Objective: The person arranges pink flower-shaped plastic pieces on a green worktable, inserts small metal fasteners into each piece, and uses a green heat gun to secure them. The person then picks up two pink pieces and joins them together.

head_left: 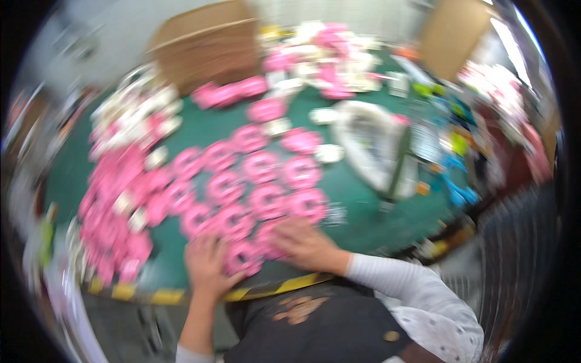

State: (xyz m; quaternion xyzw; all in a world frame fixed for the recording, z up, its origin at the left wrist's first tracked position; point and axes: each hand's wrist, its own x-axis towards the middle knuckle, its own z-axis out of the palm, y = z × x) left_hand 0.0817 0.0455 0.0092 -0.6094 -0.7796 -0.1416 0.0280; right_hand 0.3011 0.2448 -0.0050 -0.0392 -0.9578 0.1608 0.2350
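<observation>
Pink flower-shaped rings lie flat in rough rows on the green table, blurred by motion. My left hand rests at the near left corner of these rows, fingers stretched forward and thumb out to the side. Beside that thumb sits the nearest pink ring, between my two hands. From the right, my right hand reaches across the near right end of the rows, its fingers laid over a pink ring that they partly hide. Neither hand appears to grip anything.
Heaps of pink pieces and white pieces cover the table's left side. Behind stand a cardboard box and another mixed pile. To the right lie a whitish oval tray, a green-handled tool and blue scissors.
</observation>
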